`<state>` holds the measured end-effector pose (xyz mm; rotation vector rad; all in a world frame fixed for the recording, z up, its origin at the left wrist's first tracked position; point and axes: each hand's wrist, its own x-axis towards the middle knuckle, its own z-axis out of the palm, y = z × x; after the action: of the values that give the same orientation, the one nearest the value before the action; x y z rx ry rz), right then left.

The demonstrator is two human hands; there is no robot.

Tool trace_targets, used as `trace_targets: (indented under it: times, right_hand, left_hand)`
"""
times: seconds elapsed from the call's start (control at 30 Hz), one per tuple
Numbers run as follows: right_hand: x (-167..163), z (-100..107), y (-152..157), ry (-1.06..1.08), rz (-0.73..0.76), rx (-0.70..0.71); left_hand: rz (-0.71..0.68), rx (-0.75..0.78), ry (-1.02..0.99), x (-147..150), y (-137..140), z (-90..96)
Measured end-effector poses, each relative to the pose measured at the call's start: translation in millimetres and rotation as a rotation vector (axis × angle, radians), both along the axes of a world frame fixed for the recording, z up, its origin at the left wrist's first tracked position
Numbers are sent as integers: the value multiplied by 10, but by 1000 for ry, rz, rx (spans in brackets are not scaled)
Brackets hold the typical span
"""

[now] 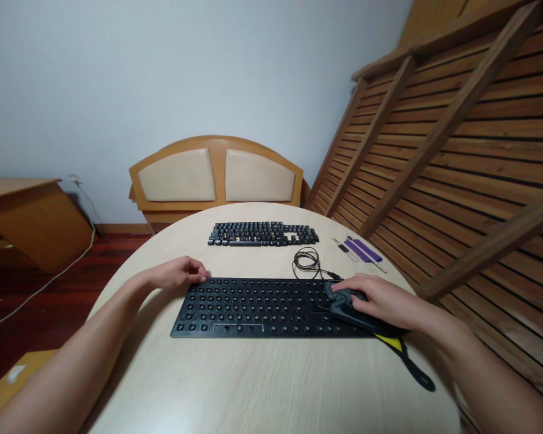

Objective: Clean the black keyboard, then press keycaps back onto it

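Note:
A black keyboard (253, 307) with its keycaps off lies flat on the table, its bare switches showing. At its far left corner, my left hand (183, 272) holds the edge with curled fingers. My right hand (373, 295) is closed over a dark grey cloth (344, 304) and presses it onto the keyboard's right end. A yellow edge and a black strap (416, 371) stick out below that hand; whether they belong to the cloth I cannot tell. Behind the keyboard, its coiled black cable (306, 262) rests on the table.
Loose black keycaps (257, 234) sit in keyboard order at the back of the round table (253, 386). Small tools and purple strips (362, 250) lie at the back right. Wooden slatted panels (470, 138) lean close along the right side. A headboard (217, 175) stands behind.

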<state>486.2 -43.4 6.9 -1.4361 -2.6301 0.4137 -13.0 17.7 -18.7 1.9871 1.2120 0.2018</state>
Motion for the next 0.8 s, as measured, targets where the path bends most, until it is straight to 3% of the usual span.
trace_targets:
  times: [0.13, 0.27, 0.47, 0.57, 0.67, 0.8]
  right_hand:
    - [194, 140, 7, -83, -122, -45]
    - [124, 298, -8, -133, -160, 77]
    - [-259, 166, -20, -170, -119, 155]
    - [-308, 90, -28, -171, -113, 145]
    - [-305, 114, -33, -151, -69, 156]
    - [-341, 165, -7, -142, -1, 197]
  left_hand:
    - [-2, -5, 5, 22, -7, 27]
    - [-2, -3, 9, 33, -27, 47]
    - [15, 83, 62, 52, -19, 12]
    - [36, 316, 89, 286, -92, 39]
    - [-83, 600, 15, 711, -293, 71]
    - [-321, 656, 21, 1246, -610, -13]
